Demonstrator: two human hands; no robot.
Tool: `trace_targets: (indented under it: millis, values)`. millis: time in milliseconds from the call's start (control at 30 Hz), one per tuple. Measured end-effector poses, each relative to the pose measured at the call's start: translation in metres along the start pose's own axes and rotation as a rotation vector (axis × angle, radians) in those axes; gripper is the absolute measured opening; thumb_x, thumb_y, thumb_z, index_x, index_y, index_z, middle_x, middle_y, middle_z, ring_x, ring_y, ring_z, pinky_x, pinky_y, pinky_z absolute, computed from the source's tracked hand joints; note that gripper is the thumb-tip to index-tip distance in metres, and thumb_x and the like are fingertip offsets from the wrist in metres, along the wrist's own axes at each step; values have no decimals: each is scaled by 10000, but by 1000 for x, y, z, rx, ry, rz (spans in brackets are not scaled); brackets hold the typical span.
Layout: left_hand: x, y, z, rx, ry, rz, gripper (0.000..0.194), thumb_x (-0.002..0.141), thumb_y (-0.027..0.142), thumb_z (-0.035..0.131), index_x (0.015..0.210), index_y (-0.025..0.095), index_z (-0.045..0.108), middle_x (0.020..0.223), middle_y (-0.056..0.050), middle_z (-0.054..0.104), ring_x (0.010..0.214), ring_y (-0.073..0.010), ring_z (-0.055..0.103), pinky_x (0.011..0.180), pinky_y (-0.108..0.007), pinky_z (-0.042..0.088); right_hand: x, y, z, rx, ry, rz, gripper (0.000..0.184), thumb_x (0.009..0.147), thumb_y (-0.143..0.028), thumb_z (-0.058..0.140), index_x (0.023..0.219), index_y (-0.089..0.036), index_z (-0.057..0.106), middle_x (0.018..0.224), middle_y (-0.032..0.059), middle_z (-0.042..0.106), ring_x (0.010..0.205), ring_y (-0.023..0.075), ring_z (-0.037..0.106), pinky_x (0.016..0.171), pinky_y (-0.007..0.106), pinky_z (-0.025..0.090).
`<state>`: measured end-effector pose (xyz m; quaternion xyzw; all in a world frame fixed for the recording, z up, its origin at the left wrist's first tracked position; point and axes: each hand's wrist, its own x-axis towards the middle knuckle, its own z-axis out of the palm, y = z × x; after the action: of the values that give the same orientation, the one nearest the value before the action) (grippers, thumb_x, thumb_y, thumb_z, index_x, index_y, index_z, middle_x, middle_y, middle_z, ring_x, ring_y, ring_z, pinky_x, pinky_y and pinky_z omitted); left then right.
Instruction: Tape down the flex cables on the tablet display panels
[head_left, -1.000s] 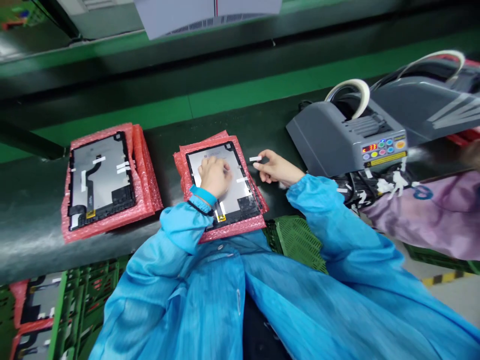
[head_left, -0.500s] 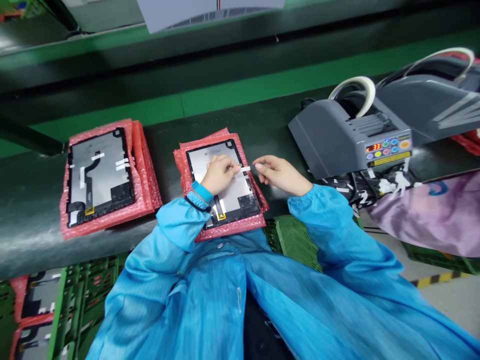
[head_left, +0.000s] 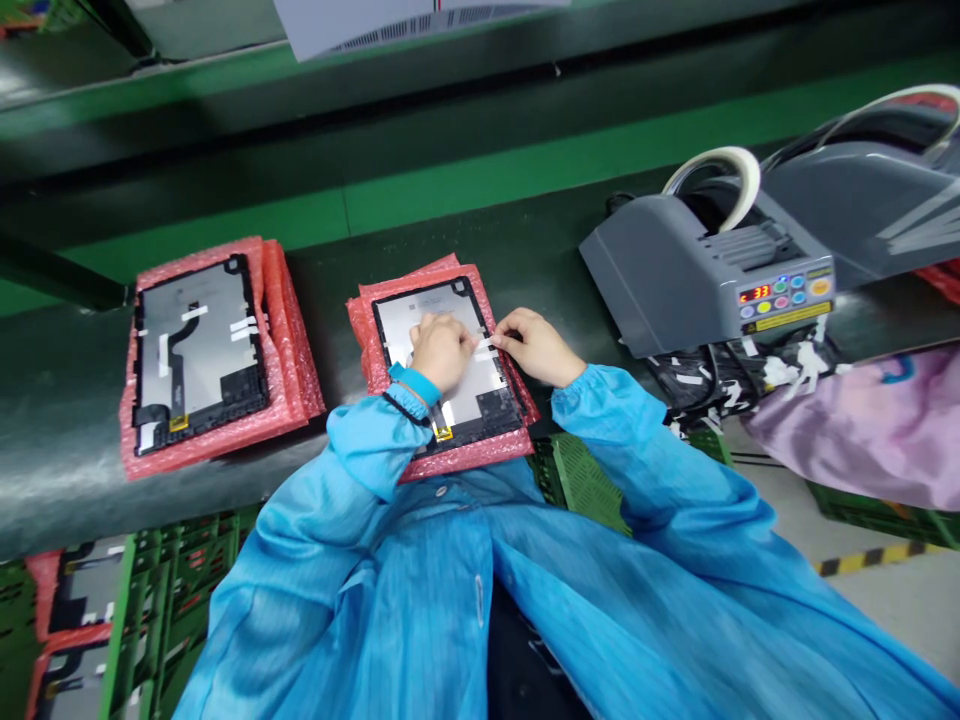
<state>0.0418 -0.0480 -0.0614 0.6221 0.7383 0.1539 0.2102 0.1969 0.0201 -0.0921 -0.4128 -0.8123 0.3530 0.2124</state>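
A tablet screen panel (head_left: 466, 392), grey-backed with a black frame, lies on pink bubble wrap (head_left: 480, 456) at the bench's front edge. My left hand (head_left: 441, 352) rests over the panel, fingertips pinching one end of a short white tape strip (head_left: 485, 343). At the strip's other end, by the panel's right edge, my right hand (head_left: 534, 347) pinches with thumb and forefinger. Part of the panel is hidden under my left hand and wrist. Another white tape piece sits on the panel's right edge just below.
On the left, a second screen panel (head_left: 206, 355) with white tapes lies on stacked pink bubble wrap (head_left: 296, 370). A grey tape dispenser (head_left: 660, 270) stands at the right, another machine (head_left: 862, 210) beyond it. Green crates (head_left: 161, 600) sit below the bench.
My right hand has moved left to the panel's right edge and its fingers have closed on the tape's end. My left hand has shifted slightly and stays on the strip.
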Motion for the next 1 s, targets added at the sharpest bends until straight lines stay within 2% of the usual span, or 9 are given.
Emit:
trace_targets:
  millis: [233,333,433,600,700,767,833,933,1000]
  values:
    - [-1,0,2,35,-4,32,199,872,253,551,708,181,638,957,-106,650,1068,-311,475,882,-469,358,0,-1,-1,-34,-25,19,91,741,-198,644,652,-197,625,710,23,547,709,171,510,749,337,441]
    - [-2,1,3,73,0,46,204,873,255,538,718,177,646,959,-114,649,1077,-318,474,891,-477,364,3,-5,-4,-69,-48,89,106,718,-215,680,634,-187,623,681,9,545,641,140,489,668,303,423]
    - [-2,1,3,106,9,53,205,856,252,549,690,174,640,936,-124,643,1081,-331,474,895,-486,370,6,-7,-9,-63,-108,194,210,694,-318,740,598,-183,611,587,-17,541,546,108,460,549,263,376]
    - [4,0,2,106,33,30,190,799,296,645,655,178,609,894,-122,634,1059,-345,484,888,-493,377,16,-8,-19,82,-336,440,463,609,-519,809,470,-180,525,394,-25,471,365,75,398,368,227,278]
    - [7,-1,-3,105,57,24,200,753,333,709,679,184,598,893,-107,638,1040,-340,492,881,-485,382,21,-11,-27,167,-495,542,469,637,-526,798,480,-168,539,386,-1,508,318,66,400,307,204,222]
    - [3,-4,-11,119,70,13,191,744,333,723,721,186,604,919,-99,639,1042,-330,497,882,-470,390,22,-15,-31,207,-545,580,442,693,-503,771,523,-155,556,407,9,539,309,62,414,293,192,215]
    - [-10,-15,-21,136,131,-13,142,776,302,689,797,183,615,956,-96,638,1044,-312,511,893,-451,401,19,-18,-32,272,-515,596,389,787,-452,708,592,-153,555,434,0,552,325,63,451,305,179,245]
    - [-43,-41,-33,171,288,-77,106,851,248,576,893,157,612,956,-108,641,992,-280,553,904,-423,422,11,-20,-25,318,-343,555,261,902,-330,589,707,-173,516,489,-37,543,367,66,476,350,179,286]
    - [-68,-60,-34,183,343,-143,133,870,251,538,901,139,602,921,-118,645,930,-270,582,873,-406,447,7,-20,-16,234,-227,478,198,906,-238,564,730,-187,488,518,-53,524,400,72,459,411,194,319]
